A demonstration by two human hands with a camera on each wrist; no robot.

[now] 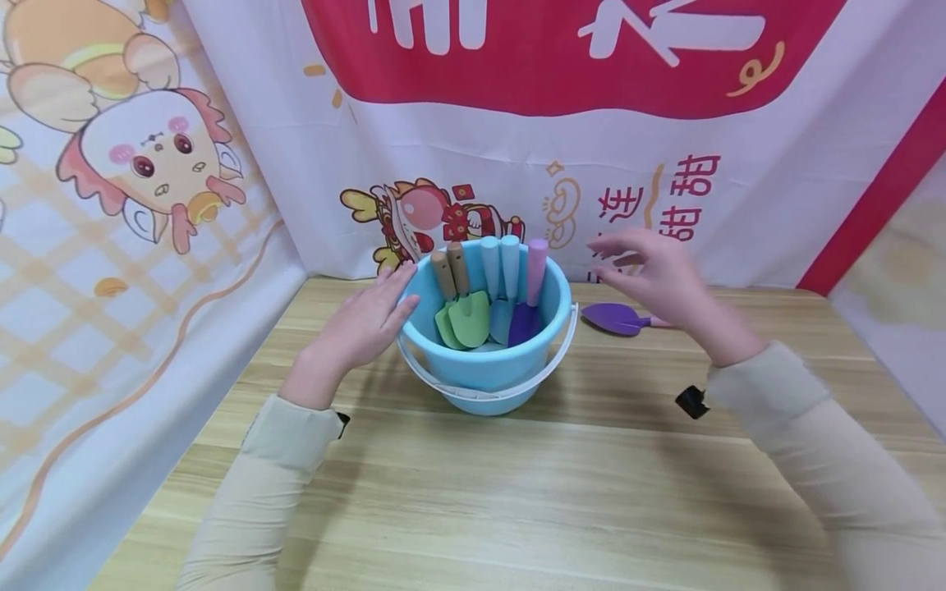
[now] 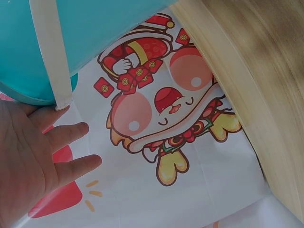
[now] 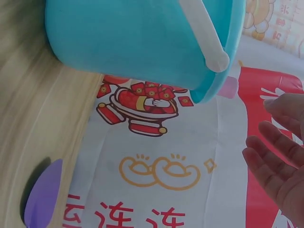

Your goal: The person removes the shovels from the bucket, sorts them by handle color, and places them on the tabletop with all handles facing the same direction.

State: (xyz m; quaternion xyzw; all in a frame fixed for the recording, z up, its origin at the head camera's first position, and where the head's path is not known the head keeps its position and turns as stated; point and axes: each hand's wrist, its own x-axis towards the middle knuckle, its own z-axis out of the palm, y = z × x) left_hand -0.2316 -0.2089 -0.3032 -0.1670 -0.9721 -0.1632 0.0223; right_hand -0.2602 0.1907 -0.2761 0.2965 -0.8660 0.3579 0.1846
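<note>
Left fingers (image 2: 78, 166): straight, touching the bucket (image 1: 480, 371) at its nine o'clock
Right fingers (image 3: 268, 171): parted, empty, towards two
Bucket: between them, five trowels (image 1: 469, 320) inside
Purple trowel (image 1: 613, 320): on the surface (image 1: 443, 492), three o'clock
Handling: best steady the bucket, pinch the pink handle (image 1: 661, 322)

Remotely I see L forearm (image 1: 254, 492) & R forearm (image 1: 820, 468), both beige-sleeved, angled fwd & inward. My L hand (image 1: 364, 318) is extended, fingers nearly straight, thumb apart. My R hand (image 1: 654, 269) is raised, fingers loosely bent, thumb parted from them, tips pointing L.
</note>
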